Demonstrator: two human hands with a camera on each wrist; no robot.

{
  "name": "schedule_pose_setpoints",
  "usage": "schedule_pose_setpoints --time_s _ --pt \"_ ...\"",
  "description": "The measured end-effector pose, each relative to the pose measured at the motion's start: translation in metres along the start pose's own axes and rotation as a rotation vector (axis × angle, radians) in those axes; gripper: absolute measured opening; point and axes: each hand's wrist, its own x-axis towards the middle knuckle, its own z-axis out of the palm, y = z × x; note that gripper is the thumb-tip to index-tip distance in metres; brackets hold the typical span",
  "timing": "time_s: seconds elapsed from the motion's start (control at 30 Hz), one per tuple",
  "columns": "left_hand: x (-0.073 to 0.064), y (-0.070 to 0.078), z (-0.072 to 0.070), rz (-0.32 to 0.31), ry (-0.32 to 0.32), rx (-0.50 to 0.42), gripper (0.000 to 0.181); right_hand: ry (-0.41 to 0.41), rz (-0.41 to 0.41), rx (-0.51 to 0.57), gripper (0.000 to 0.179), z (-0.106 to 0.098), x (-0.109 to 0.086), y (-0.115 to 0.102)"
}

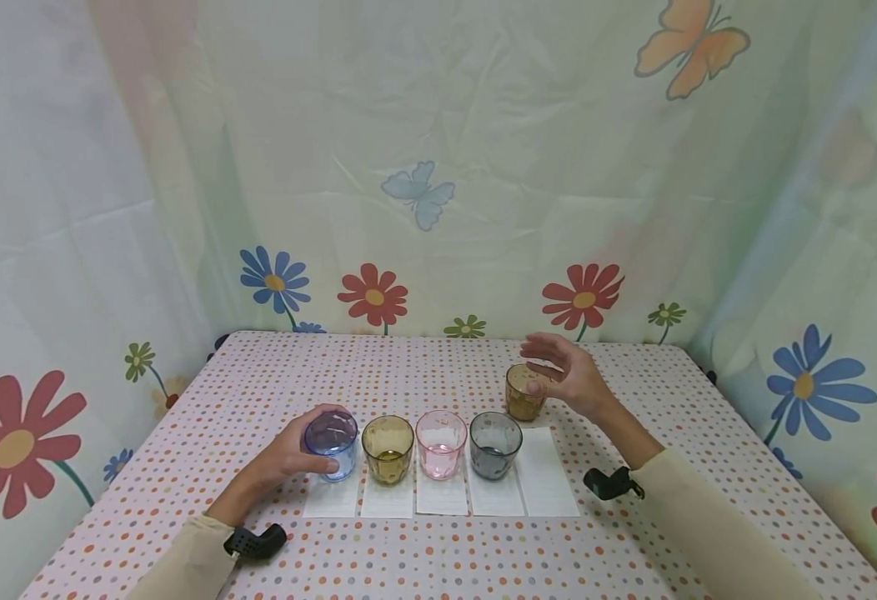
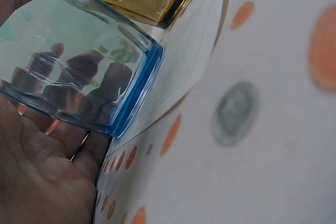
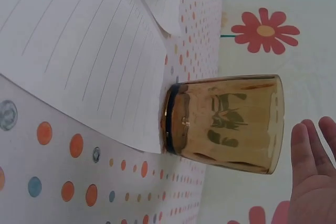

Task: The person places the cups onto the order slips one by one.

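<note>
My left hand (image 1: pixel 286 448) holds a clear blue glass (image 1: pixel 343 457), thumb on the near side and fingers round the far side. In the left wrist view the fingers show through the blue glass (image 2: pixel 79 72), whose base is at a lined paper slip. At the right, my right hand (image 1: pixel 579 382) hovers beside an amber glass (image 1: pixel 523 402) behind the rightmost slip. The right wrist view has this amber glass (image 3: pixel 226 121) upright at the slip's far edge, the straight fingers (image 3: pixel 304 156) apart from its rim.
Between the hands stand another amber glass (image 1: pixel 388 454), a pink glass (image 1: pixel 442 450) and a grey glass (image 1: pixel 495 450), each on its own slip. The rightmost paper slip (image 1: pixel 549 479) lies in front of the far amber glass. Flowered curtains (image 1: pixel 438 250) enclose the dotted table (image 1: pixel 408 558).
</note>
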Motion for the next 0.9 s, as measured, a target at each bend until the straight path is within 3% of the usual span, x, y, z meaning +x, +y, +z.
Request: schedule_pose_setpoints --time_s 0.43,0.9 --pt "-0.001 -0.001 0.0 -0.016 0.001 -0.011 0.078 0.034 0.019 -0.062 0.074 0.001 0.0 0.011" --pt "-0.001 -0.002 0.0 -0.033 0.015 0.014 0.078 -0.014 0.111 -0.147 0.104 0.007 0.001 0.026"
